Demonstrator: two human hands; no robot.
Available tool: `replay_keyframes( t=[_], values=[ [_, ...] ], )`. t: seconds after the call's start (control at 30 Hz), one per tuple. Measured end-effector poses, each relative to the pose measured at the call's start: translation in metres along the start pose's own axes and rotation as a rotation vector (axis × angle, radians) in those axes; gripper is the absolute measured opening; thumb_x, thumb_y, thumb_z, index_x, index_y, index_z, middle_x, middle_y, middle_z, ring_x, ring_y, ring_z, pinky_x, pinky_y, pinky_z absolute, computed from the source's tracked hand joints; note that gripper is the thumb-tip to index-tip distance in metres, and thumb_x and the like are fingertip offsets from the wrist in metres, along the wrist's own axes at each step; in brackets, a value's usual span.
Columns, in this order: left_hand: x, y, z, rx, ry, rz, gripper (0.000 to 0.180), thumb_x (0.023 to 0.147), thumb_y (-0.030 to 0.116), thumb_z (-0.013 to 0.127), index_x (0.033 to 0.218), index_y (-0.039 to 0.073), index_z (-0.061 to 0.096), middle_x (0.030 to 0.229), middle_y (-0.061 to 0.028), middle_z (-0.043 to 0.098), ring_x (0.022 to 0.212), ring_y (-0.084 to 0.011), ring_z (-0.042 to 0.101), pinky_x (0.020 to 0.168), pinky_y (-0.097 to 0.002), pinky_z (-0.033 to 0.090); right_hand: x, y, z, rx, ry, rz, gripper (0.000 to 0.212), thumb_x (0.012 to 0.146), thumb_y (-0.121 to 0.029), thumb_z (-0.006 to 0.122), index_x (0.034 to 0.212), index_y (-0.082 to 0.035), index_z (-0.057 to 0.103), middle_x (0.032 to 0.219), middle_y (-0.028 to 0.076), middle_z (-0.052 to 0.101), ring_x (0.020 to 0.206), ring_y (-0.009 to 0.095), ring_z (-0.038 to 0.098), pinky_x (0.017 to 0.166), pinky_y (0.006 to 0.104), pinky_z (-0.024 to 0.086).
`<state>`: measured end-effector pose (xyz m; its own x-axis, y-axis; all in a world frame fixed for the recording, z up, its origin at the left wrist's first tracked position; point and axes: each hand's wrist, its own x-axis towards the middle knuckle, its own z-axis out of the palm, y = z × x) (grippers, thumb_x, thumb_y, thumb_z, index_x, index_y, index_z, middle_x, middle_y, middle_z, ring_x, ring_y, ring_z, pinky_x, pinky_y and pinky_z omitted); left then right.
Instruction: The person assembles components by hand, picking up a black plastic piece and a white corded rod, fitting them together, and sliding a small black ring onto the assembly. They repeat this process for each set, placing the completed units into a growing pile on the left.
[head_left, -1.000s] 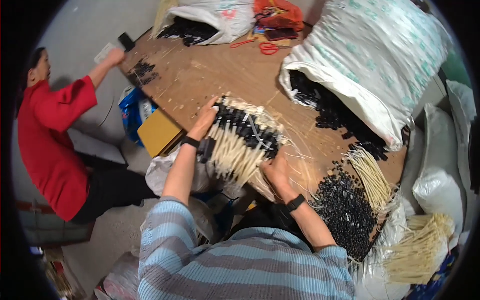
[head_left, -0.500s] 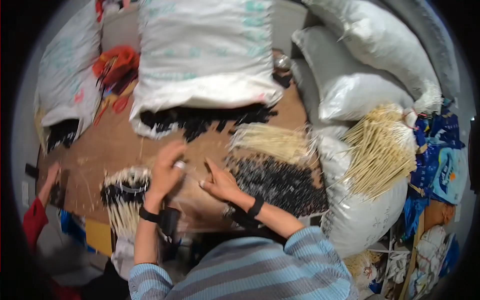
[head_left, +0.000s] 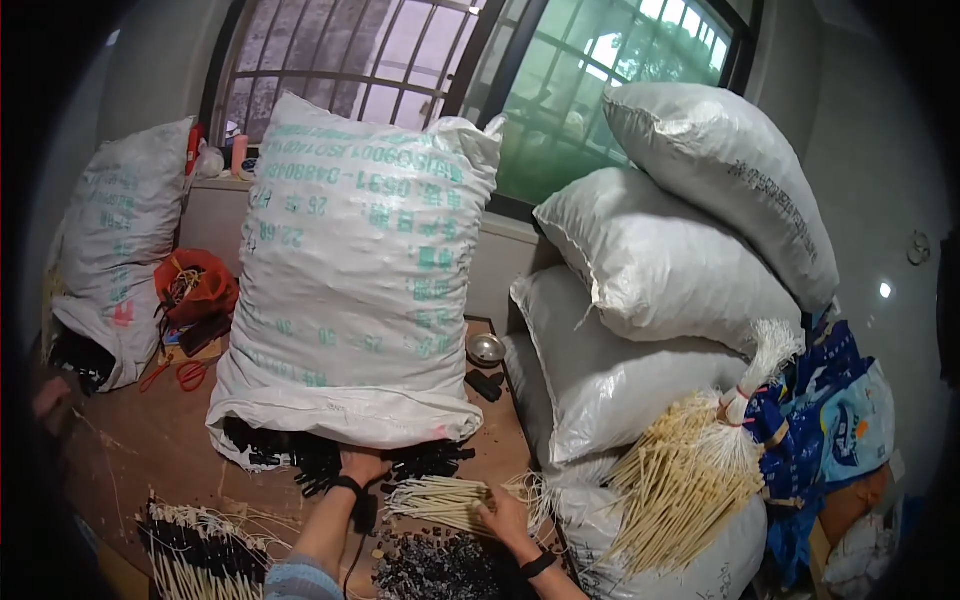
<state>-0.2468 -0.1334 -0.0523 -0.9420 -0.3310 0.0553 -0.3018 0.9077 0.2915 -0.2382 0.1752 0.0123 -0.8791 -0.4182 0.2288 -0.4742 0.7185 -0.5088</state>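
My left hand (head_left: 364,466) reaches in under the mouth of the large white woven sack (head_left: 350,300), among short black tube-like pieces (head_left: 430,458). Its fingers are hidden there. On the right, my right hand (head_left: 507,514) lies at a bundle of thin pale sticks with white strings (head_left: 440,502), its fingers bent and closed on the sticks. In front of it spreads a heap of small dark shiny pieces (head_left: 430,568). At the lower left is a row of pale sticks with black sleeves and strings (head_left: 200,555).
Stuffed white sacks (head_left: 660,250) are stacked at the right, with a large bunch of pale sticks (head_left: 690,480) on them. A red bag (head_left: 195,290), red scissors (head_left: 191,376) and a metal bowl (head_left: 486,349) stand farther back. Another person's blurred hand (head_left: 52,395) is at far left.
The view has tilted up, showing the window. My left hand has gone forward to the sack's mouth; my right hand has moved from above the bare tabletop onto the stick bundle.
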Motion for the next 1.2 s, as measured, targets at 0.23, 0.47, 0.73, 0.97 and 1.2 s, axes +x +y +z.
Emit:
replay_keyframes(
  t=[0.23,0.47,0.73,0.97,1.2],
  values=[
    [-0.039,-0.003,-0.041,0.085,-0.226,0.097,0.065,0.072,0.053,0.068,0.127,0.02,0.059,0.131,-0.0183,0.052,0.122,-0.0345,0.047,0.109,-0.059,0.019,0.048,0.047,0.01,-0.353,-0.05,-0.155,0.044,0.084,-0.039,0.059,0.12,-0.013,0.06,0.11,0.012,0.065,0.104,0.034,0.058,0.091,0.0557,0.038],
    [-0.054,-0.048,-0.038,-0.05,0.293,-0.122,0.044,0.073,0.038,0.07,0.111,0.014,0.069,0.126,-0.0153,0.054,0.127,-0.0371,0.037,0.105,-0.0647,0.021,0.031,0.046,0.003,-0.439,-0.27,-0.054,0.038,0.087,-0.045,0.052,0.106,-0.015,0.066,0.107,0.011,0.067,0.104,0.031,0.06,0.089,0.058,0.035],
    [-0.113,-0.051,-0.018,-0.101,0.199,0.03,0.048,0.08,0.042,0.062,0.123,0.02,0.06,0.137,-0.0119,0.046,0.131,-0.0312,0.036,0.105,-0.0623,0.022,-0.016,0.047,-0.005,-0.538,-0.253,-0.058,0.032,0.084,-0.033,0.054,0.098,-0.008,0.068,0.09,0.02,0.068,0.087,0.038,0.065,0.085,0.0564,0.044],
    [-0.127,-0.036,-0.061,-0.029,0.329,0.286,0.057,0.072,0.02,0.063,0.128,0.016,0.055,0.13,-0.0141,0.054,0.122,-0.0349,0.046,0.105,-0.0518,0.033,-0.024,0.004,-0.043,-0.151,0.099,-0.278,0.024,0.076,-0.015,0.068,0.096,-0.003,0.067,0.09,0.016,0.067,0.084,0.037,0.062,0.073,0.0455,0.048],
    [-0.225,0.063,-0.057,-0.481,-0.097,0.765,0.037,0.073,0.005,0.058,0.109,0.008,0.066,0.119,-0.0075,0.063,0.114,-0.0287,0.056,0.097,-0.0445,0.043,-0.064,-0.008,-0.017,0.016,-0.052,-0.319,0.017,0.071,-0.005,0.07,0.088,-0.005,0.068,0.083,0.015,0.064,0.077,0.035,0.062,0.068,0.0425,0.048]
  ],
)
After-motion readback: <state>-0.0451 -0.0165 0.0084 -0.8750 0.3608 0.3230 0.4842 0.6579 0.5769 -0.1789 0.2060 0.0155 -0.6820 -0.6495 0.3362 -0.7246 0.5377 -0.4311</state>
